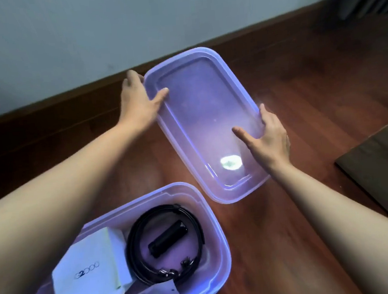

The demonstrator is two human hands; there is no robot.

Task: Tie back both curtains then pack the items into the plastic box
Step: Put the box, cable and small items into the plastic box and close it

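The belt (131, 246) and packet (88, 268) lie in the plastic box (220, 226) at 6 o'clock, and the left hand (140, 97) and right hand (268, 141) grip the lid (208, 112) at 12 o'clock with curled fingers (264, 113), not on yet.

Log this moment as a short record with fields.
lid: off the box, over the wooden floor, gripped at opposite edges
left hand: grips lid, thumb on top
right hand: grips lid, thumb on top
box: open
contents: coiled belt, black cylinder inside the coil, white G2000 packet
lid lifted or resting: cannot tell
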